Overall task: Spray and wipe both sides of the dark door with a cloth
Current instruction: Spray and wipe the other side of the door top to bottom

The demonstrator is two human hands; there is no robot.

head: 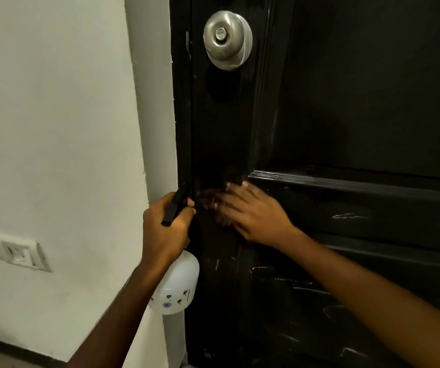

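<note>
Left hand [165,227] and right hand [253,216] meet low on the dark door [359,102], near its edge beside the white wall [54,128]. The left grips a white spray bottle [179,282] by its black trigger head, held close, probably so the next spray is ready. The right, fingers spread flat, presses a dark cloth [209,201] to the panel below the metal knob [227,39]. Its blur suggests wiping.
</note>
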